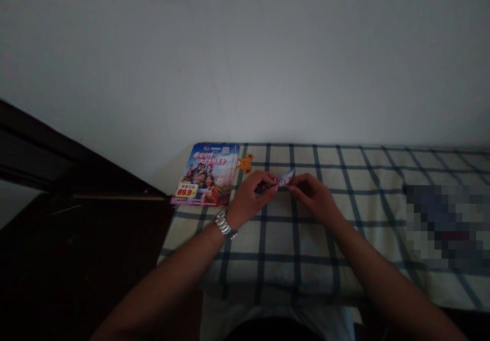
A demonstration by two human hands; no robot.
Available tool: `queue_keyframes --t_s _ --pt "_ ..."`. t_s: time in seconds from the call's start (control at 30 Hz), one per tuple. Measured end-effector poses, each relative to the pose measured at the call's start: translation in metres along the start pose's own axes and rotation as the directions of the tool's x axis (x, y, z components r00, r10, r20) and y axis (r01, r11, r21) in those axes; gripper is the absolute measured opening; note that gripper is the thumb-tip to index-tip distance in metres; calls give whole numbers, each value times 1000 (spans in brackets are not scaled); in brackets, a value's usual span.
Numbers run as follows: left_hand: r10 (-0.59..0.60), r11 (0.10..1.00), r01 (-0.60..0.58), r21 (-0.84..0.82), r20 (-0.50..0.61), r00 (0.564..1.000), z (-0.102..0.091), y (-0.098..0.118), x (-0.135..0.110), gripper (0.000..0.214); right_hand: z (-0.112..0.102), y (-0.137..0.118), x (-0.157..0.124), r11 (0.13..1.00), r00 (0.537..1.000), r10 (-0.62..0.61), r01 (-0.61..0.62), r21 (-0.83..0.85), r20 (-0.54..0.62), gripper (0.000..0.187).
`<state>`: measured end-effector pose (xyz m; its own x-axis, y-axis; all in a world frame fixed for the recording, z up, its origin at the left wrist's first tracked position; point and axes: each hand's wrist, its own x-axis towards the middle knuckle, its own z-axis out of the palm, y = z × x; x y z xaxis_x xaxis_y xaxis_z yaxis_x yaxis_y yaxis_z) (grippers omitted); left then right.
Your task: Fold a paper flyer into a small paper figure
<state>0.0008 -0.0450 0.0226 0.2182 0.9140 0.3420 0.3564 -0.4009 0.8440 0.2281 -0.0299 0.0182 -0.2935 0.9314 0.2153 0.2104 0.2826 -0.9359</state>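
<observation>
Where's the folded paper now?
Head view, just right of centre: the folded paper is in the fingertips of the left hand and right hand, right of the flyers.

We log folded paper [285, 178], printed and creased; flyers [209, 172], smooth printed paper, apparently glossy. We note a watch [225, 223] of shiny metal links, matt cloth [278, 239], and a matt, lightly blemished wall [268, 65].

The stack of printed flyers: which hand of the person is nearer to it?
Left. The left hand is just right of the stack of printed flyers; the right hand is farther right, at the right end of the folded paper.
</observation>
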Motion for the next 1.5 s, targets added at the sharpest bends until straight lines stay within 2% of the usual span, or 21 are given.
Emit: queue_keyframes --t_s 0.17,0.3,0.43,0.57,0.77,0.87,0.97,1.13,1.5 --pt "59 996 -63 64 71 996 0 4 0 9 0 0 1 984 988 115 -127 125 101 34" --pt "78 990 -90 112 107 991 -1 5 0 8 -1 3 1 980 983 165 -173 102 83 35" --pt "89 985 -104 134 118 989 -1 6 0 16 -1 2 1 985 985 159 -163 50 70 33" --pt "31 991 -40 130 68 997 0 5 0 26 -1 0 0 990 987 136 -139 36 86 31" --pt "-56 988 42 147 87 995 0 -2 1 13 0 2 -1 991 984 130 -131 4 118 30" --pt "-74 988 62 139 77 994 0 -2 0 11 -1 5 0 989 988 135 -139 47 75 28" --pt "-85 988 73 134 85 993 0 -1 0 10 -2 7 1 984 988 152 -154 88 30 29" --pt "-101 988 90 122 93 991 -1 -2 0 10 -4 4 1 988 989 141 -143 56 49 32" --pt "-109 993 100 63 157 982 1 3 0 16 -6 -1 2 990 994 106 -105 91 -3 35"
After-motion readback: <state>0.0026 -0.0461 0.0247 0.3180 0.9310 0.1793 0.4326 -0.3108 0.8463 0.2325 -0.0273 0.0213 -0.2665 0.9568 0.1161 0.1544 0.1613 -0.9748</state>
